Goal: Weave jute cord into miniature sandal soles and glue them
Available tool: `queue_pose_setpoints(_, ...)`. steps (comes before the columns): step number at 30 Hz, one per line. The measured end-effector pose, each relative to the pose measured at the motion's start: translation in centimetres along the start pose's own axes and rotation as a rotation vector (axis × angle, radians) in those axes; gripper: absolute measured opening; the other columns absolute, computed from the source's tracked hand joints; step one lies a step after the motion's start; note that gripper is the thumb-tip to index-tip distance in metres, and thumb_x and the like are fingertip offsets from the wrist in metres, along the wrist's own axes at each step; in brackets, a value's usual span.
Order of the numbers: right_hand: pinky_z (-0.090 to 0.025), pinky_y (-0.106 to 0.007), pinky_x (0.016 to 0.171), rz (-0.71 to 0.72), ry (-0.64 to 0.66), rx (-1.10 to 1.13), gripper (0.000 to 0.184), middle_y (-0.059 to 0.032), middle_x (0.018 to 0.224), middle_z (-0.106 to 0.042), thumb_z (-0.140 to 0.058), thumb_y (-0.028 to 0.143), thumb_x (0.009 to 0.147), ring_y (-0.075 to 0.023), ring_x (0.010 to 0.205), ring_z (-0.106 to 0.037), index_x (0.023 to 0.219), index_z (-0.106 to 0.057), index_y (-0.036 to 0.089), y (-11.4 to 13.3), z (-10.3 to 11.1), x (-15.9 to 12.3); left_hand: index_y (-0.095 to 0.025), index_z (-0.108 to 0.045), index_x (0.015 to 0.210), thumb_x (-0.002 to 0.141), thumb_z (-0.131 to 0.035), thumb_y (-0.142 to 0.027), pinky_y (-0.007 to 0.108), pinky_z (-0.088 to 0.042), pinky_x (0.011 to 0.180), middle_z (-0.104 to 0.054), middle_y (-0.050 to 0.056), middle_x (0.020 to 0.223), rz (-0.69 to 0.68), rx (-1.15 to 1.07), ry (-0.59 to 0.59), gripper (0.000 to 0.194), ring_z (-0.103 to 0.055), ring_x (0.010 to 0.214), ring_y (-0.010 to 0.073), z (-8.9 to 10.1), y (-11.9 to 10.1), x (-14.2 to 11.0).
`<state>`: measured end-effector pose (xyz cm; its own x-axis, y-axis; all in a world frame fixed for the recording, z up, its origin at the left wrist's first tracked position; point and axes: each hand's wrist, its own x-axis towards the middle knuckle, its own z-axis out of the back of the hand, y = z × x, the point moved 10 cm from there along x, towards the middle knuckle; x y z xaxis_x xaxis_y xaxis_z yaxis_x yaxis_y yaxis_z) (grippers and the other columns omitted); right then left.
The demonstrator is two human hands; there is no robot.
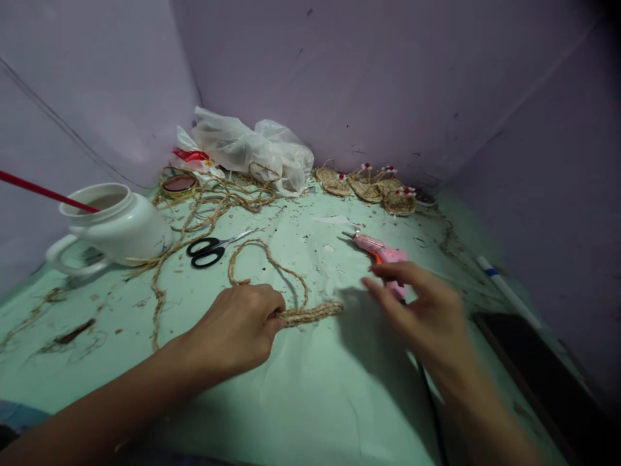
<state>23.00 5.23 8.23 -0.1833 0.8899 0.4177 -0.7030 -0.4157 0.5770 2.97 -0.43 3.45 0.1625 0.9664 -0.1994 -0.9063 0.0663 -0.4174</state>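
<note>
My left hand (pixel 247 320) is closed around a flat piece of coiled straw rope (pixel 313 314), whose narrow end sticks out to the right. A loose tail of the rope (pixel 259 243) loops up behind the hand. Above the table, my right hand (pixel 422 304) hovers with thumb and fingers apart and nothing between them. Just behind its fingertips lies a pink glue gun (pixel 376 248) with an orange trigger, nozzle towards the left; the hand partly covers its handle. Black-handled scissors (pixel 208 251) rest on the table beyond my left hand.
On the left stands a white mug (pixel 121 223) with a red stick (pixel 43 191) in it. Tangled straw rope (pixel 218 200) and a plastic bag (pixel 262 145) lie at the back. Several woven pieces with red and white beads (pixel 366 188) sit by the wall. A dark slab (pixel 538 382) lies right.
</note>
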Motion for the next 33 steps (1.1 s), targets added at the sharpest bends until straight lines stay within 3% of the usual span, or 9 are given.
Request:
queue_pose_setpoints(1,-0.043,-0.033,0.059,-0.179,-0.073,-0.121,0.03,-0.0083,0.077,-0.07,-0.055,0.048,0.081,-0.0229,0.069,-0.062,0.082,-0.068,0.021,-2.3,1.6,0.4,-0.019,-0.064,0.077,0.08,-0.052,-0.024,0.029,-0.035,0.066,-0.065,0.003,0.076,0.004,-0.012,-0.006,0.013,-0.056,0.074,0.0182,0.1,0.0,0.0)
queue_pose_setpoints(3,-0.036,-0.033,0.049,-0.461,0.063,-0.358,0.044,-0.0104,0.061,-0.065,-0.054,0.061,0.074,-0.0263,0.057,-0.058,0.069,-0.069,0.02,-6.1,2.1,0.6,-0.019,-0.064,0.076,0.08,-0.052,-0.024,0.028,-0.035,0.065,-0.064,0.003,0.076,0.009,-0.035,-0.038,0.014,-0.055,0.072,0.0172,0.5,0.1,0.0)
queue_pose_setpoints(5,-0.031,-0.032,0.046,-0.576,0.182,-0.359,0.042,-0.0088,0.05,-0.061,-0.061,0.063,0.065,-0.0261,0.05,-0.055,0.06,-0.067,0.021,-7.9,1.5,0.6,-0.018,-0.064,0.076,0.08,-0.051,-0.024,0.027,-0.035,0.064,-0.065,0.003,0.077,0.013,-0.049,-0.08,0.015,-0.056,0.071,0.0165,0.9,0.3,0.0)
queue_pose_setpoints(12,-0.031,-0.029,0.044,-0.615,0.168,-0.018,0.02,0.0002,0.036,-0.047,-0.065,0.028,0.06,-0.0186,0.041,-0.048,0.046,-0.052,0.023,-9.0,-1.3,1.4,-0.018,-0.066,0.076,0.081,-0.05,-0.024,0.026,-0.033,0.059,-0.064,0.003,0.07,0.065,-0.076,-0.096,0.018,-0.055,0.065,0.0157,0.9,1.0,0.6)
queue_pose_setpoints(18,-0.038,-0.024,0.04,-0.641,0.144,0.401,0.023,-0.0012,0.059,-0.057,-0.062,0.041,0.064,-0.0144,0.048,-0.05,0.074,-0.058,0.021,-7.1,-1.4,-0.4,-0.018,-0.066,0.076,0.079,-0.051,-0.023,0.025,-0.031,0.057,-0.062,0.002,0.065,0.076,-0.126,-0.114,0.017,-0.053,0.061,0.0144,0.9,1.5,0.7)
queue_pose_setpoints(21,-0.035,-0.02,0.04,-0.568,0.136,0.645,0.038,-0.0068,0.098,-0.064,-0.068,0.042,0.066,-0.0138,0.062,-0.055,0.097,-0.062,0.022,-5.1,-1.0,-2.1,-0.018,-0.066,0.075,0.079,-0.051,-0.023,0.025,-0.031,0.056,-0.061,0.002,0.063,0.075,-0.146,-0.124,0.017,-0.052,0.059,0.0138,0.9,1.5,0.7)
queue_pose_setpoints(25,-0.04,-0.023,0.047,-0.512,0.241,0.66,0.036,-0.0034,0.078,-0.062,-0.067,0.045,0.073,-0.0129,0.056,-0.048,0.101,-0.065,0.022,-4.2,-1.8,-5.3,-0.017,-0.065,0.073,0.079,-0.051,-0.023,0.025,-0.03,0.057,-0.06,0.002,0.064,0.086,-0.151,-0.109,0.015,-0.052,0.06,0.0139,0.7,1.5,0.7)
queue_pose_setpoints(30,-0.049,-0.026,0.058,-0.588,0.185,0.657,0.04,-0.0049,0.092,-0.064,-0.069,0.047,0.072,-0.0191,0.073,-0.057,0.106,-0.061,0.027,-5.5,-2.0,-8.0,-0.018,-0.063,0.07,0.078,-0.052,-0.023,0.026,-0.03,0.056,-0.059,0.002,0.063,0.107,-0.142,-0.105,0.014,-0.051,0.06,0.0138,0.6,1.8,0.6)
queue_pose_setpoints(33,-0.048,-0.025,0.055,-0.541,0.264,0.74,0.032,-0.0048,0.082,-0.063,-0.062,0.05,0.077,-0.0174,0.066,-0.055,0.099,-0.063,0.026,-4.6,-2.6,-8.0,-0.018,-0.064,0.07,0.078,-0.053,-0.023,0.025,-0.029,0.055,-0.059,0.001,0.062,0.115,-0.142,-0.107,0.013,-0.05,0.059,0.0134,0.6,1.9,0.7)
